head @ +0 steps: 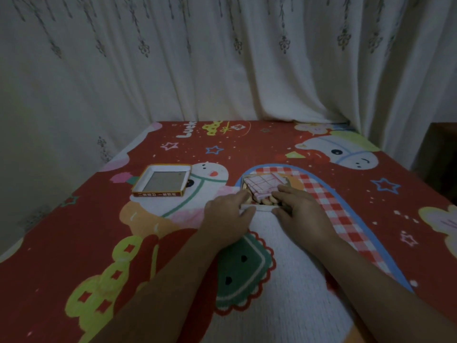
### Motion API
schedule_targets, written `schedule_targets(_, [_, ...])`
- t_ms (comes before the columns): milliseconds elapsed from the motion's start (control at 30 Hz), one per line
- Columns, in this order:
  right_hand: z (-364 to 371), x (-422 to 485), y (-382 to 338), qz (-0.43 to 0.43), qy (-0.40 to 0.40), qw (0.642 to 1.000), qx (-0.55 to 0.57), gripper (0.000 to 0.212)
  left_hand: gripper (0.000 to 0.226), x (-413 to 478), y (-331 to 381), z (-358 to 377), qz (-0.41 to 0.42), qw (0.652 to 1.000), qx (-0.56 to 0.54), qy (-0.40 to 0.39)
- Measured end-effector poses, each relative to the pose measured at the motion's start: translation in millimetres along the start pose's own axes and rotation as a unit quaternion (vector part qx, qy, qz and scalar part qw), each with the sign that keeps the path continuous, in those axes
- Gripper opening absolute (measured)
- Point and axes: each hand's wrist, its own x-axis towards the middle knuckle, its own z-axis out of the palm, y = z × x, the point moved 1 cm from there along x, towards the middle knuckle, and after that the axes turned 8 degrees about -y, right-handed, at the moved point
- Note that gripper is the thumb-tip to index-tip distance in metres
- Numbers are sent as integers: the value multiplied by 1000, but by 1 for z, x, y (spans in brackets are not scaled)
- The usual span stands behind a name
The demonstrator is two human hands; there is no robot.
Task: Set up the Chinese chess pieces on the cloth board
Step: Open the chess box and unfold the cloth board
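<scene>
A small open box (249,207) sits at the table's middle. Inside it lies a folded cloth board (264,185), white with pink grid lines, on top of several tan round chess pieces (265,200). My left hand (228,215) grips the box's near left corner, thumb along the front wall. My right hand (300,210) holds the near right side, its fingers curled over the rim beside the folded cloth.
The box's lid (162,180) lies upside down to the left, orange-sided with a grey inside. A red cartoon-printed cloth (86,231) covers the table. White curtains (222,58) hang behind the far edge. A dark piece of furniture (440,154) stands at the right.
</scene>
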Motion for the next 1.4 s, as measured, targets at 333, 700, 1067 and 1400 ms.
schedule_targets(333, [-14,20,-15,-3,85,996,17,35,33,9,-3,10,-35,991,95,91])
schedule_targets(700, [-4,56,-22,-26,7,997,-68,25,35,16,-7,9,-53,988,115,84])
schedule_targets(1067, [-41,9,-30,-15,259,929,263,19,34,23,-5,7,-50,983,149,98])
schedule_targets(1400, [-23,-35,-32,59,115,878,462,20,32,22,-2,8,-51,991,64,109])
